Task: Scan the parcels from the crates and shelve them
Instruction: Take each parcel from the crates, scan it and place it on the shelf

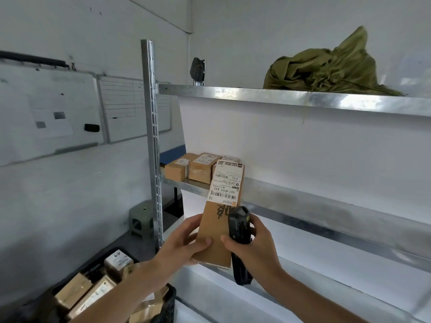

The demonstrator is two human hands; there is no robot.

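Observation:
A long brown cardboard parcel (217,229) with a white barcode label at its far end is held up in front of the metal shelf rack (303,206). My left hand (184,243) grips its near end, thumb on top. My right hand (254,245) grips a black handheld scanner (240,231) pressed against the parcel's right edge, with its thumb touching the cardboard. Several small parcels (198,169) stand at the left end of the middle shelf. A black crate (166,306) at the lower left holds several more parcels (93,290).
A green sack (326,68) lies on the top shelf. The rack's upright post (152,136) stands left of the parcel. Whiteboards (70,113) hang on the left wall, and a small green stool (141,220) stands on the floor behind the post.

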